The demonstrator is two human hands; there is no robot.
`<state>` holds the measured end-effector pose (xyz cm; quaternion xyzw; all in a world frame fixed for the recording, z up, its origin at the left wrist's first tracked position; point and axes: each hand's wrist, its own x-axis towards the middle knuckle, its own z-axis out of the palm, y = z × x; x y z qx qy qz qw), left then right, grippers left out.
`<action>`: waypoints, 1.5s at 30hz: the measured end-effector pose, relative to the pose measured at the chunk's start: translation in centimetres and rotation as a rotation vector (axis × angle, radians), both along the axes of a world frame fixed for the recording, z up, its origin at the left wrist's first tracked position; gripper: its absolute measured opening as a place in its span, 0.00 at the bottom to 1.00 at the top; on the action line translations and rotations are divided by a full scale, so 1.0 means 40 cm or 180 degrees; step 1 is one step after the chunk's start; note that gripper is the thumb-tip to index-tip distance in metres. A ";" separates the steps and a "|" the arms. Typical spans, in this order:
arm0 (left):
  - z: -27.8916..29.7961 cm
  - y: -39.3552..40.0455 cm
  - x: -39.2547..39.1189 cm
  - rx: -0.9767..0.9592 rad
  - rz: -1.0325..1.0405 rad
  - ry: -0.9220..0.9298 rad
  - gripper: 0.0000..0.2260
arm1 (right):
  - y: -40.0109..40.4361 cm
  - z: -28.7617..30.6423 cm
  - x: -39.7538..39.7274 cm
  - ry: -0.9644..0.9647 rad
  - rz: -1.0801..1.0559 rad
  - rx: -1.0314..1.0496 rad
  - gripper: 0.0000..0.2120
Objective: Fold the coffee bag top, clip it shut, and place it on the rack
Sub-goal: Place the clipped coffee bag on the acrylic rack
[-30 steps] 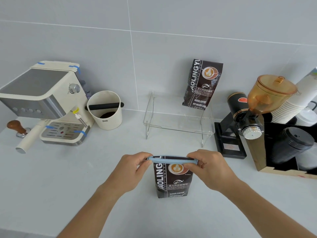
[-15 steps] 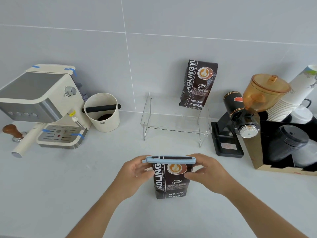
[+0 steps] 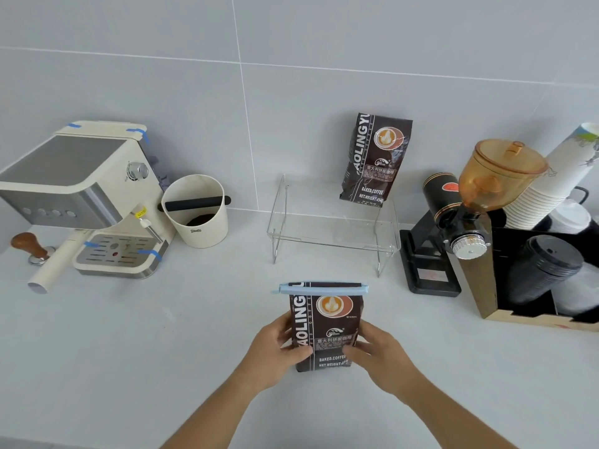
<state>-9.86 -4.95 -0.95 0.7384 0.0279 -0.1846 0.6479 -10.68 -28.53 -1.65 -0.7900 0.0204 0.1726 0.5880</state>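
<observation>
1. Coffee bag [image 3: 325, 332]: upright on the counter [image 3: 162, 351], in front of the rack [image 3: 334, 228].
2. Blue clip [image 3: 324, 288]: clamped across its folded top.
3. Your left hand [image 3: 275, 351]: gripping the bag's left side.
4. Your right hand [image 3: 379, 354]: gripping its right side.
5. Second bag [image 3: 376, 160]: on the rack, leaning against the wall.

Held bag [image 3: 325, 332] reading "AOLING", "BAKED.COFFEE", "NET.WEIGHT", rack bag [image 3: 376, 160] reading "AOLINGYU", "BAKED.COFFEE", "NET.WEIGHT:454g", small illegible logo on cream cup [image 3: 195, 210]
</observation>
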 end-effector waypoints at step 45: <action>0.426 -0.025 0.417 -0.0441 0.1132 -0.0962 0.06 | 0.111 0.479 0.417 -0.1183 -0.0597 0.0025 0.17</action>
